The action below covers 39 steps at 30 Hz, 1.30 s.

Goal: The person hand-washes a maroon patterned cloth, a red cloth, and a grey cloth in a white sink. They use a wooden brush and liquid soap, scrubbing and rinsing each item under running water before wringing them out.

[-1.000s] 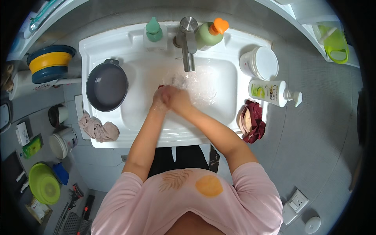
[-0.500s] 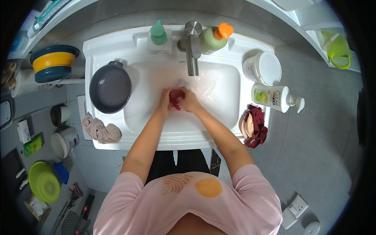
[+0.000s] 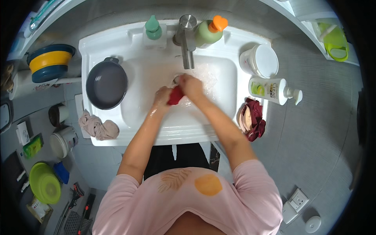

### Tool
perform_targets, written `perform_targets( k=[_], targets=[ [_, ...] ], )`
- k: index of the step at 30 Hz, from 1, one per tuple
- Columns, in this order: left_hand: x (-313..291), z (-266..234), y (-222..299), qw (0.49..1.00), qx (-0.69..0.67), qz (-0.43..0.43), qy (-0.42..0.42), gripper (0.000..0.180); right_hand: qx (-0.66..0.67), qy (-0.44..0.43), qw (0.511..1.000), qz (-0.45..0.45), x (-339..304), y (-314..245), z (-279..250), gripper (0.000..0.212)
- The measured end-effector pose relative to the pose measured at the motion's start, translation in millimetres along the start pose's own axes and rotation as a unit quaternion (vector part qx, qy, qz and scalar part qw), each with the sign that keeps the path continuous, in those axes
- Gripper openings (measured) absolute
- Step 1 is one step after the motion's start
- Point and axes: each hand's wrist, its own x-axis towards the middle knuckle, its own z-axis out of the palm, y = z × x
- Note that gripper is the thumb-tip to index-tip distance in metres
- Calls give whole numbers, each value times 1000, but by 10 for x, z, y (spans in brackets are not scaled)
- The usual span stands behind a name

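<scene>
A small wet red cloth (image 3: 176,96) is stretched between my two hands, low over the white sink basin (image 3: 137,111). My left hand (image 3: 161,96) grips its left end. On its other end my right hand (image 3: 190,86) is closed, a little farther back and slightly blurred. Both are just in front of the metal faucet (image 3: 188,53), and water splashes in the basin to the right of them. The drain shows partly behind my right hand. Wet skin glistens on my left wrist.
A grey basin (image 3: 107,84) and a beige cloth (image 3: 100,127) lie on the left rim. Behind stand a green-topped pump bottle (image 3: 153,29) and an orange-topped one (image 3: 209,34). Along the right rim are a white tub (image 3: 264,60), a pump bottle (image 3: 270,90) and a maroon cloth bundle (image 3: 252,119).
My hands have drawn apart, the right one moving back toward the faucet, and the red cloth between them is now pulled out longer. The whole view has shifted slightly.
</scene>
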Motion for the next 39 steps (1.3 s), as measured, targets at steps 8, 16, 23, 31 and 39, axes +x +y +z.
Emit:
perform_targets(
  k=[8,16,23,31,39],
  targets=[
    [-13,-445,-321,778,519,343,90,54,-182,-157,968,-66,-541,665,174,40],
    [-355,-10,129,904,378,179,-94,54,147,-255,944,-150,-120,-668,-1207,49],
    [-820,208,485,969,-78,170,-162,28,609,-218,702,296,-305,298,-793,37],
    [-861,275,386,637,569,513,-84,25,883,-192,317,287,-633,-349,-473,39],
    [-990,-106,794,963,-1,234,-135,50,896,-302,-21,326,-519,-646,-1000,45]
  ],
)
